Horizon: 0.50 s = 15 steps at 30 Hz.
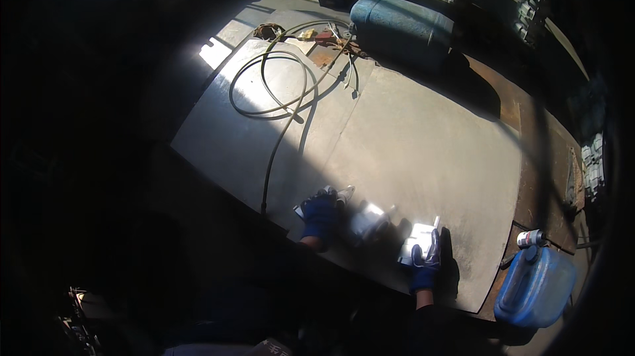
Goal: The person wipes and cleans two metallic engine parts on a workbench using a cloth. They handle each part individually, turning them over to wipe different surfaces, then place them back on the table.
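My right hand [426, 265], in a dark blue glove, grips a bright silvery metal part [417, 233] near the table's front edge. The part is blocky, with a thin rod-like bit sticking up at its far right corner, and glare hides its details. Further left, my left hand [320, 214] is closed over another metal piece [346, 193], whose rounded end shows past the fingers; the glove covers most of it. Between my hands lies a third shiny metal part [370, 219], blurred and touched by neither hand. All sit on the pale metal sheet tabletop [410, 137].
A hose [266, 177] loops over the left of the table and hangs at its front edge. At the back lies a blue cylindrical tank [402, 25], beside tools and fittings [324, 37]. A blue jerrycan [536, 286] and a small bottle [530, 238] stand at the right corner.
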Motion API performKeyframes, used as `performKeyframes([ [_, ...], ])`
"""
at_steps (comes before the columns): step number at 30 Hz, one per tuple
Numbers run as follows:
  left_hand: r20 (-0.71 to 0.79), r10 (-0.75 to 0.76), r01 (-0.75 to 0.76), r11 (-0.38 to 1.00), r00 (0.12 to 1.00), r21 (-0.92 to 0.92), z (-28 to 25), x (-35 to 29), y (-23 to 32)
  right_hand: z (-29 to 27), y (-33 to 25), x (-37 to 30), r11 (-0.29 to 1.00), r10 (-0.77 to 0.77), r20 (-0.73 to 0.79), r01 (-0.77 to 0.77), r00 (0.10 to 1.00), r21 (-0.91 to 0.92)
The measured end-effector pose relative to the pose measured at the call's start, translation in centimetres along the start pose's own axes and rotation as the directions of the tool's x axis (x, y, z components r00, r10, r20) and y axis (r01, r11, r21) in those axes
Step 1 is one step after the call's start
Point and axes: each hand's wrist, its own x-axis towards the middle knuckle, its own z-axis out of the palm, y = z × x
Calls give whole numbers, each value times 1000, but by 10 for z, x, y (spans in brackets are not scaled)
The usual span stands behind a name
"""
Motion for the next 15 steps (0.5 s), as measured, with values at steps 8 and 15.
performKeyframes([
  [8,408,-309,413,889,859,-198,-62,-33,-73,-6,-5,-2,974,-29,113,53,993,-219],
  [15,538,-130,306,918,833,-253,-93,-159,-202,8,36,31,909,338,283,-234,897,-345],
])
